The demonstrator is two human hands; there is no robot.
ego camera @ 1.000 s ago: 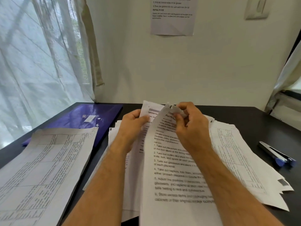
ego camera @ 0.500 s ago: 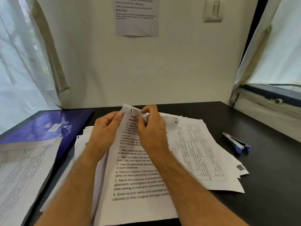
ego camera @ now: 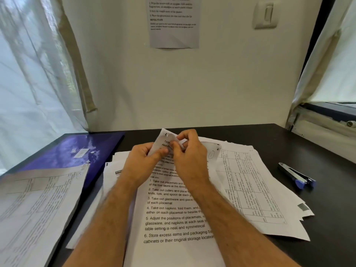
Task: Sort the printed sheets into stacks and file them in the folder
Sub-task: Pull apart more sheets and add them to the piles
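A printed sheet with numbered steps (ego camera: 173, 218) lies in front of me, its top end lifted and curled. My left hand (ego camera: 142, 162) pinches that top end from the left. My right hand (ego camera: 189, 153) pinches its top corner from the right, where a staple mark shows. Under it spreads a loose pile of printed sheets (ego camera: 250, 191), several with tables. A purple folder (ego camera: 63, 153) lies shut at the left on the dark table (ego camera: 327, 218). A sheet with a table (ego camera: 32, 207) lies over the folder's near end.
A blue and silver staple remover (ego camera: 297, 177) lies on the table to the right of the pile. A printed notice (ego camera: 173, 22) is taped to the wall ahead. Curtains hang at the left (ego camera: 34, 74) and right (ego camera: 331, 54).
The view has swung to the right, so the folder and left sheet sit nearer the frame edge. Both hands stay on the sheet's top end, now bunched closer together.
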